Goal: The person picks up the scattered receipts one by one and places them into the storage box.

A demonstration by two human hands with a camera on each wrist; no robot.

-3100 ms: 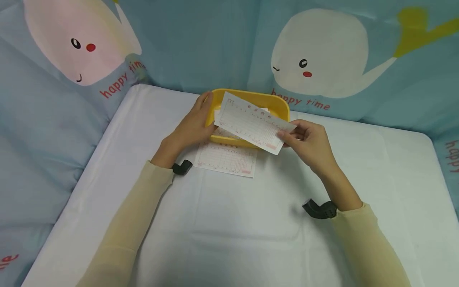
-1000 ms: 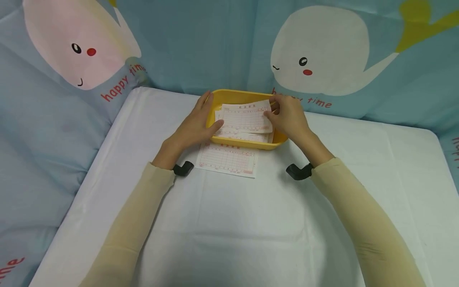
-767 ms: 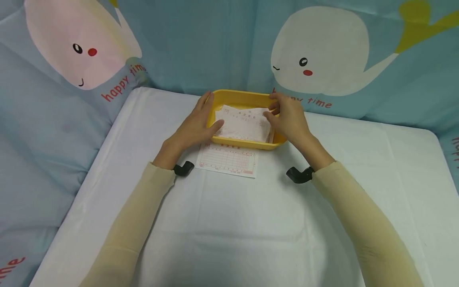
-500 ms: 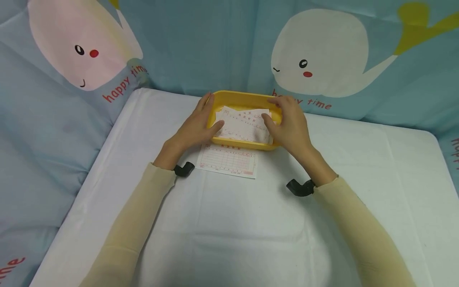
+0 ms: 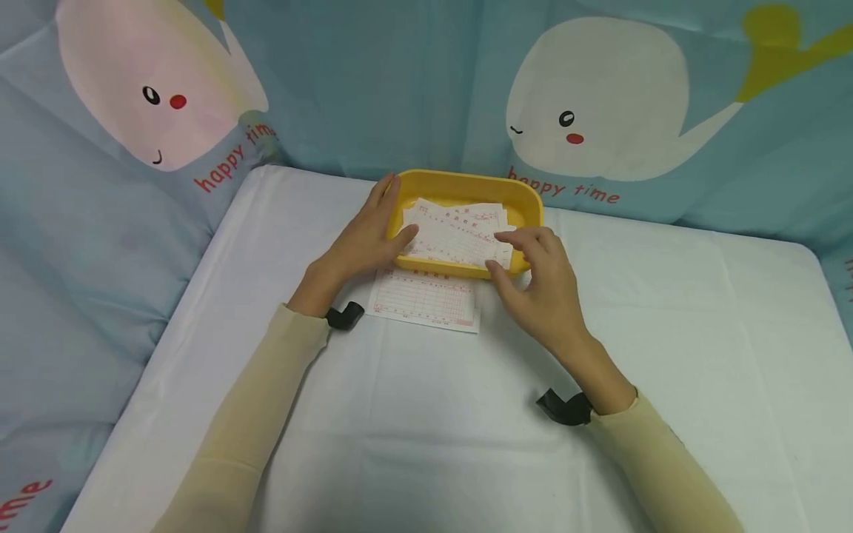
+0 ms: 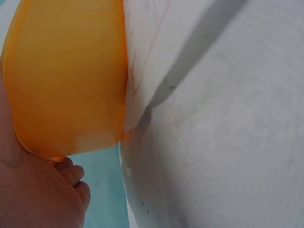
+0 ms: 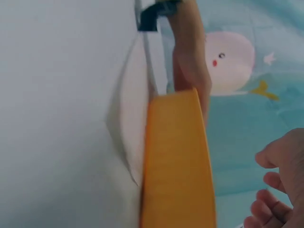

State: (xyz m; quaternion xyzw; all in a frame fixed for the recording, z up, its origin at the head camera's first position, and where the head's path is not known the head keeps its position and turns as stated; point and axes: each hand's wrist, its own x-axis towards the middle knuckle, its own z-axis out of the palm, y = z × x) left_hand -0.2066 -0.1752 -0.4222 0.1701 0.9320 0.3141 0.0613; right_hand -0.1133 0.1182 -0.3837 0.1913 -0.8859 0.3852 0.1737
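A yellow plastic tray (image 5: 466,179) stands near the back of the table, with several white paper slips (image 5: 446,233) printed with red lines lying loosely stacked inside. My left hand (image 5: 360,233) holds the tray's left end, thumb over the rim and fingers along the outer side. In the left wrist view that hand (image 6: 42,190) wraps round the tray's edge. Over the tray's front right corner hovers my right hand (image 5: 540,285), empty, thumb and fingers apart. Another printed slip (image 5: 423,300) lies on the table in front of the tray, its back edge hidden by the tray.
A white cloth (image 5: 426,437) covers the table. Behind it and at the left hangs a light blue curtain (image 5: 373,81) with printed whales, close to the tray's back side. Both wrists carry a small black camera mount (image 5: 565,407).
My right hand set a paper slip on the stack in the tray and let it go. It has since drawn back toward me. The left hand stays on the tray.
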